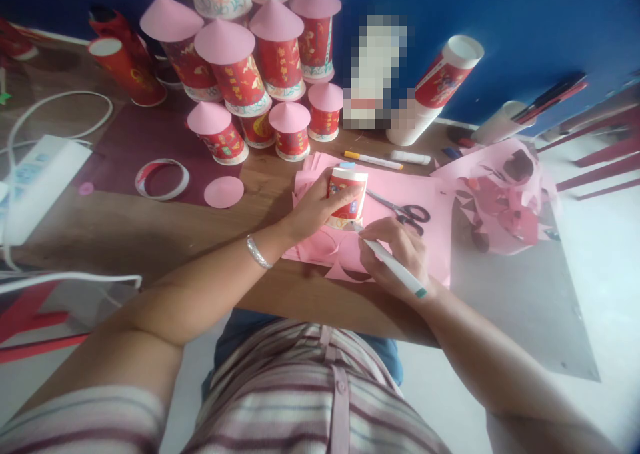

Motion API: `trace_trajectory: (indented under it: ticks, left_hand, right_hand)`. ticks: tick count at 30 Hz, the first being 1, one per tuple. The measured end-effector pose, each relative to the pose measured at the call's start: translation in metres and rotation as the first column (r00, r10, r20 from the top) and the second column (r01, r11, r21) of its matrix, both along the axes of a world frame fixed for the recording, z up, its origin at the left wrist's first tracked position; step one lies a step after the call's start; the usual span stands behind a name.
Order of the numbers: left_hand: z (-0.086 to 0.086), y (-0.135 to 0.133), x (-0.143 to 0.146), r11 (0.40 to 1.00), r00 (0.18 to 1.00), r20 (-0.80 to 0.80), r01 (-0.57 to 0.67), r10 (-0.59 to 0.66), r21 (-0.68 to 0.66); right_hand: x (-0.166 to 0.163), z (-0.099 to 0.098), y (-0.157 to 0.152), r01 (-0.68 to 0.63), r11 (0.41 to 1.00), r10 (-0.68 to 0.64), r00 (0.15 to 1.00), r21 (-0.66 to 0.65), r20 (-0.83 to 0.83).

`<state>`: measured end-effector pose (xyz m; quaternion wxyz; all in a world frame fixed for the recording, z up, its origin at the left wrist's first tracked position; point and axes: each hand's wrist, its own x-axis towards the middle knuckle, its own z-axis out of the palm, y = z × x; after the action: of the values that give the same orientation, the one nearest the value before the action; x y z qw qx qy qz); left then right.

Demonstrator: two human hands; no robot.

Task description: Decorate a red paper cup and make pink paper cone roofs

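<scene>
My left hand (320, 204) is wrapped around a small red paper cup (349, 204) with a white rim and a pale lower band. In my right hand (400, 251) is a white marker (395, 267) with a green end, its tip at the cup's pale band. Whether the tip touches the cup I cannot tell. Both hands are over a stack of pink paper (425, 241). Black-handled scissors (413, 217) lie on the paper, just beyond my right hand.
Several red cups with pink cone tops (227, 74) stand at the back. A tape roll (163, 179), a pink disc (223, 192) and a power strip (47, 187) lie left. A yellow-capped marker (373, 159) rests behind the paper. Pink scraps (515, 201) are heaped right, near a pen cup (503, 124).
</scene>
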<state>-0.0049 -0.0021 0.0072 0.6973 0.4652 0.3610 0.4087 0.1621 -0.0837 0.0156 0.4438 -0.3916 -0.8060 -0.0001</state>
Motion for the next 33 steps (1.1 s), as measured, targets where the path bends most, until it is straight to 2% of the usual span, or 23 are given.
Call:
trace_trajectory:
  ticks: [7, 19, 33]
  left_hand:
    - [0.0006, -0.0001, 0.0008, 1.000, 1.000, 0.004, 0.007, -0.007, 0.010]
    - [0.0028, -0.0007, 0.0002, 1.000, 1.000, 0.003, 0.013, -0.013, -0.006]
    - [0.0002, -0.0002, -0.0002, 1.000, 1.000, -0.004, 0.005, -0.005, -0.006]
  right_hand:
    - [-0.0001, -0.0004, -0.0001, 0.005, 1.000, -0.005, 1.000, -0.011, 0.006]
    - [-0.0007, 0.0054, -0.0052, 0.008, 0.992, -0.006, 1.000, -0.125, 0.014]
    - [-0.0002, 0.0021, -0.0038, 0.006, 0.996, -0.005, 1.000, -0.092, 0.009]
